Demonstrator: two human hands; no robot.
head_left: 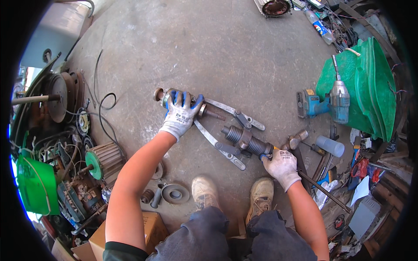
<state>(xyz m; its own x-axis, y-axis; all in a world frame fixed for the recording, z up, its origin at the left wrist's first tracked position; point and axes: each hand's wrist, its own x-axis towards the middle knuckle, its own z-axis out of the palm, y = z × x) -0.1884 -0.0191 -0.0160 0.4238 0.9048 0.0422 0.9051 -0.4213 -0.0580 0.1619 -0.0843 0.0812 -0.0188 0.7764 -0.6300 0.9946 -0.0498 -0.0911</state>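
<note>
My left hand (pixel 180 112), in a white work glove with blue fingers, is closed around a round metal part with a shaft (pixel 215 115). The shaft's end points right, between the two long arms of a gear puller (pixel 246 141). Hooked ends of those arms are hidden behind the left glove or the part. My right hand (pixel 282 166), gloved alike, wraps round the rear end of the puller's thick threaded screw, beside my right foot. A thin steel bar (pixel 325 191) runs out from under that hand to the lower right.
A blue cordless impact wrench (pixel 326 102) stands by a green bin (pixel 359 87) at right. A hammer (pixel 297 138) and a clear plastic cup (pixel 329 146) lie near my right hand. Motor parts (pixel 104 162) and a cardboard box (pixel 152 230) are at left.
</note>
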